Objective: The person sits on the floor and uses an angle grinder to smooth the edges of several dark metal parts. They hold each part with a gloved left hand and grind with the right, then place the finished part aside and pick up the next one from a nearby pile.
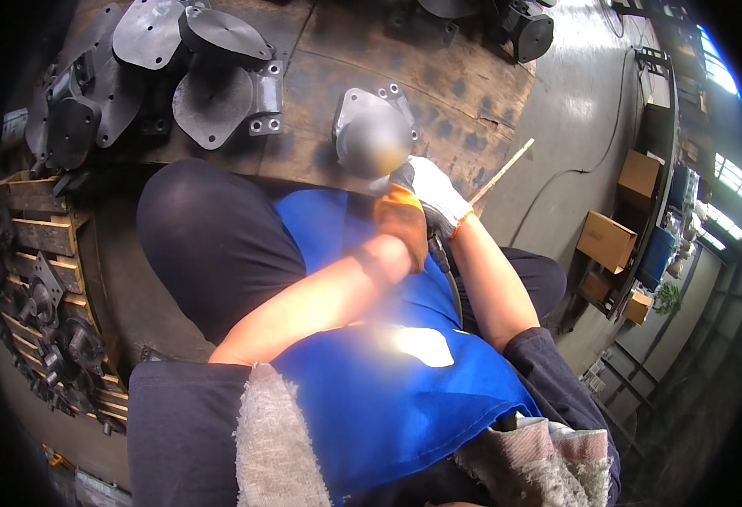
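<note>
A grey metal bracket (369,127) with a rounded plate and drilled holes lies on the worn wooden bench top in front of me. My left hand (402,218), in an orange and dark glove, is closed at the bracket's near edge. Against it, my right hand (435,193) in a white glove with a dark palm is closed too. Both seem wrapped round a dark hand-held tool (440,253), from which a hose or cord runs down over my blue apron. Most of the tool is hidden, so its kind cannot be told. A blurred bright spot covers the bracket's near part.
Several similar metal brackets (212,101) are heaped on the bench's left, with more at its far edge. A slatted wooden crate (46,228) of metal parts stands at the left. Cardboard boxes (607,240) sit by shelving at the right; a cable (573,171) crosses the floor.
</note>
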The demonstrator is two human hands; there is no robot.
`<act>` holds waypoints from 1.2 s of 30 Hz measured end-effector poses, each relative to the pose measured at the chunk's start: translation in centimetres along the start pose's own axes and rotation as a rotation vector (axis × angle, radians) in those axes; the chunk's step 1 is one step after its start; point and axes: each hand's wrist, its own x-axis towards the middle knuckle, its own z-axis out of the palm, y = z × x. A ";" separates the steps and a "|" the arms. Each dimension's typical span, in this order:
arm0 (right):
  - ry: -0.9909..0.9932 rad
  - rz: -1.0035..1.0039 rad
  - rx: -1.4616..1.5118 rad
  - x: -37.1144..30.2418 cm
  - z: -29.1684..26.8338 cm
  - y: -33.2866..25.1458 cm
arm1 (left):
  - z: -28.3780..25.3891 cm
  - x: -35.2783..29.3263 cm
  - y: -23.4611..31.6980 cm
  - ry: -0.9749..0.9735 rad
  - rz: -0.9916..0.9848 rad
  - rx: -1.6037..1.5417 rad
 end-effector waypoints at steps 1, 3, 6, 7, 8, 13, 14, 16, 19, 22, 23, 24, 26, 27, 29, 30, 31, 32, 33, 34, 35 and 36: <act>0.022 0.008 -0.017 -0.2 0.0 -0.5 | -0.3 0.0 -0.1 -0.012 0.006 -0.011; -0.015 0.094 0.003 -0.5 -0.5 -2.0 | -1.0 0.4 -0.8 -0.086 0.059 -0.039; -0.009 0.024 -0.047 0.3 -0.2 0.0 | -0.8 0.2 -0.4 0.000 0.042 -0.022; 0.009 -0.021 -0.073 0.4 0.1 1.3 | -0.6 0.2 -0.1 0.007 0.055 -0.015; -0.013 -0.007 -0.005 0.2 -0.1 0.5 | -0.5 0.1 -0.1 0.010 0.034 -0.006; -0.073 0.063 0.088 -0.4 -1.4 -2.7 | -2.6 1.1 -0.8 -0.169 -0.054 -0.129; -0.051 0.029 0.116 -0.4 -1.4 -2.5 | -2.9 1.1 -0.6 -0.175 -0.068 -0.119; -0.021 -0.051 0.166 0.4 -0.9 -1.7 | -2.2 1.0 -0.5 -0.145 -0.047 -0.003; -0.008 0.004 0.030 1.7 -0.4 0.4 | -3.4 1.2 -0.7 -0.167 -0.065 -0.006; -0.026 0.018 0.065 1.5 -0.4 0.8 | -3.5 1.5 -0.5 -0.144 -0.112 -0.066; -0.037 0.010 0.105 1.5 -0.6 0.5 | -3.3 1.6 -0.5 -0.130 -0.101 -0.052; -0.047 0.002 0.146 1.6 -0.8 0.2 | -2.4 1.8 -0.5 -0.113 -0.039 0.026; -0.069 -0.013 0.179 1.5 -1.4 -1.0 | -1.7 2.1 -0.6 -0.113 0.006 0.078; -0.081 -0.021 0.172 1.3 -1.6 -1.8 | -1.6 2.3 -0.6 -0.130 -0.011 0.053; -0.078 -0.013 0.167 1.3 -1.7 -2.2 | -1.7 3.1 -0.8 -0.190 0.013 0.015; -0.069 0.004 0.168 1.3 -1.7 -1.9 | -1.7 3.5 -1.1 -0.236 0.052 -0.003; -0.059 0.028 0.168 1.2 -1.6 -1.6 | -2.1 3.4 -1.2 -0.255 0.096 0.020; -0.031 -0.021 0.092 1.3 -1.5 -1.2 | -2.5 3.3 -1.3 -0.273 0.139 0.044; -0.004 -0.071 0.017 1.5 -1.5 -0.9 | -2.9 3.1 -1.4 -0.260 0.182 0.112; 0.024 -0.122 -0.058 1.8 -1.5 -0.6 | -3.5 2.9 -1.6 -0.245 0.223 0.183; 0.000 -0.111 -0.033 2.0 -1.5 -0.2 | -3.6 2.9 -1.5 -0.246 0.190 0.149; -0.023 -0.100 -0.007 2.3 -1.6 0.3 | -3.7 3.0 -1.4 -0.247 0.158 0.116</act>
